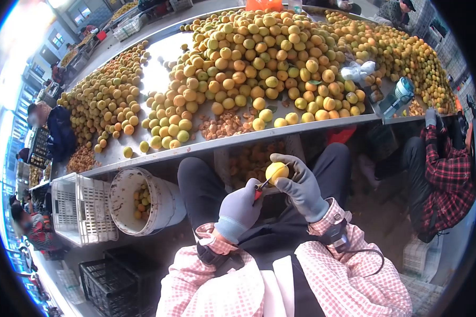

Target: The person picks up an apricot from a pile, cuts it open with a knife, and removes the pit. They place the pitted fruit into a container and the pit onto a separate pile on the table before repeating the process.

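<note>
My left hand point(239, 210), in a grey-purple glove, is closed round the red and black handle of a small knife point(258, 191). The knife's thin blade points up and right, touching a yellow-orange fruit point(276, 172). That fruit sits between the thumb and fingers of my right hand point(303, 187), gloved in grey. Both hands are close together above my lap, in front of the table edge. Beyond them, a large heap of yellow and orange fruit point(254, 58) lies on the metal table point(158, 71), with small orange-brown pieces point(225, 126) near its front edge.
Left of my knees stand a white bucket point(166, 203) with fruit inside, white crates point(92, 211) and black crates point(111, 280). Between my knees is a crate of orange-brown pieces point(254, 158). A co-worker in red plaid point(449, 177) sits at the right; others sit at the left.
</note>
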Tool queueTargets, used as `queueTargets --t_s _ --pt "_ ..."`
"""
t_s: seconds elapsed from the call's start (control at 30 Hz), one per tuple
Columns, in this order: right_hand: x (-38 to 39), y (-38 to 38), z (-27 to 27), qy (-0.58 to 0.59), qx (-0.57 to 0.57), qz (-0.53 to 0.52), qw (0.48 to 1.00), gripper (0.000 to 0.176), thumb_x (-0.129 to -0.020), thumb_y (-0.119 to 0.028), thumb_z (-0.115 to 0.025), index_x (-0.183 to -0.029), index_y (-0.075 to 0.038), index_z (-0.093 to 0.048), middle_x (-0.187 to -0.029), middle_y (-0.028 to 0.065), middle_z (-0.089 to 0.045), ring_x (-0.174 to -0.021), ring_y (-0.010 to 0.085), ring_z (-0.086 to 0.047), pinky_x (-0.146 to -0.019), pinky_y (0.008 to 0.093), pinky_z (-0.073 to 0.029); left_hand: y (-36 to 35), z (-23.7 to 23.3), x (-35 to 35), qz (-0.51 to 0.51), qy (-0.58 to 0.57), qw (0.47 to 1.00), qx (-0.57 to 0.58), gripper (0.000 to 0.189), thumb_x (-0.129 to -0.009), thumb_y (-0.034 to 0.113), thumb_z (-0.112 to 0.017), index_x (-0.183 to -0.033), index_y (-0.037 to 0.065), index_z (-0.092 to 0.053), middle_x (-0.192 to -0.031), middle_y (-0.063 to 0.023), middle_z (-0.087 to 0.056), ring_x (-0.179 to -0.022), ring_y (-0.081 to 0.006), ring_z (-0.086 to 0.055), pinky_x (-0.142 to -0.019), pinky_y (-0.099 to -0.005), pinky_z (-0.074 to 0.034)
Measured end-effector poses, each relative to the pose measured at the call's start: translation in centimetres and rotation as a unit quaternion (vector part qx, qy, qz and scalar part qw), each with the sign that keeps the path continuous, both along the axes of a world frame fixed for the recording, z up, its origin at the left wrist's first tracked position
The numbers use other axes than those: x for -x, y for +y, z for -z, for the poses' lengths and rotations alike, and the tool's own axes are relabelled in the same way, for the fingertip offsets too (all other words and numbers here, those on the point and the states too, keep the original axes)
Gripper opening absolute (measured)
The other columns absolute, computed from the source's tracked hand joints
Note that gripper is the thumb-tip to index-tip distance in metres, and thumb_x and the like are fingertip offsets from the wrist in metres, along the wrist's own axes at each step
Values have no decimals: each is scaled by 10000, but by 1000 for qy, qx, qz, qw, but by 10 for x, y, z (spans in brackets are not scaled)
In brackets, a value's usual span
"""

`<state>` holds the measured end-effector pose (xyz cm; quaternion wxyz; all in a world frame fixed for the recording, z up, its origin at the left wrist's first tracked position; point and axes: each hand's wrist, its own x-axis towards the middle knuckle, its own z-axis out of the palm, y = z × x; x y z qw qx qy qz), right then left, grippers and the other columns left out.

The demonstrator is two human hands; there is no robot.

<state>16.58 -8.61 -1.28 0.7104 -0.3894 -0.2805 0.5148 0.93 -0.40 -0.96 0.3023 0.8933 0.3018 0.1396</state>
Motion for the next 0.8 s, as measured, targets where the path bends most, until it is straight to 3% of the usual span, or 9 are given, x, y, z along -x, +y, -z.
queueTargets --t_s 0.07,0.2,0.27,0.33,0.4,0.53,0.63,0.7,0.8 --pt "5 2 2 19 -6 12 1000 534 -895 -295 -677 -1317 -41 -473 -1077 35 -605 -893 80 -596 -767 238 -510 -4 8 -4 -33 -65 997 29 204 -884 205 -611 -993 82 -490 -710 -178 -608 -660 -391 -607 -549 -472 -443" --pt "-10 12 18 337 -6 26 941 446 -957 -428 -543 -1209 -61 -535 -1011 82 -619 -749 100 -578 -581 227 -449 0 25 5 -40 -66 995 65 168 -888 182 -623 -972 71 -528 -734 -181 -620 -696 -385 -623 -569 -441 -465" --pt "-29 6 26 300 54 34 952 424 -977 -422 -506 -1181 -52 -546 -1027 115 -618 -710 121 -581 -544 229 -437 2 22 14 -19 -163 976 146 139 -882 136 -646 -971 58 -572 -737 -157 -636 -678 -320 -657 -601 -359 -496" --pt "-29 4 20 298 105 23 949 373 -993 -383 -461 -1134 -52 -559 -986 110 -612 -667 137 -579 -523 217 -429 9 14 13 -52 -200 961 182 197 -860 117 -700 -1008 31 -602 -741 -97 -631 -677 -134 -629 -637 -266 -489" --pt "-18 0 14 259 170 -20 951 337 -994 -352 -429 -1088 -56 -561 -900 86 -600 -641 140 -570 -499 204 -414 17 12 8 -60 -224 925 300 301 -836 135 -737 -1073 32 -583 -824 -114 -652 -744 -135 -640 -681 -268 -500" --pt "-8 -8 32 274 144 -108 945 327 -994 -331 -389 -1106 -74 -558 -886 55 -582 -610 137 -549 -459 202 -403 21 -7 -8 23 -220 952 212 494 -799 182 -778 -1197 48 -518 -920 -141 -665 -816 -201 -669 -736 -291 -513" --pt "12 -2 15 261 175 -50 948 335 -1015 -360 -376 -1059 -89 -568 -878 39 -581 -709 110 -568 -604 216 -473 20 -7 -14 112 -150 965 182 766 -724 301 -825 -1329 80 -410 -995 -166 -670 -904 -350 -668 -771 -358 -526" --pt "11 -5 14 120 176 -30 977 374 -1024 -397 -374 -1028 -75 -565 -945 36 -589 -860 90 -577 -773 234 -484 21 -5 -15 119 -128 972 155 787 -715 331 -826 -1333 84 -408 -986 -165 -669 -885 -362 -665 -760 -371 -529" --pt "11 -6 21 110 173 -34 978 360 -1021 -378 -379 -1028 -68 -563 -986 48 -594 -876 104 -582 -776 265 -488 24 -7 -13 136 -101 981 98 803 -700 391 -819 -1329 89 -421 -965 -156 -671 -833 -372 -663 -719 -389 -533"
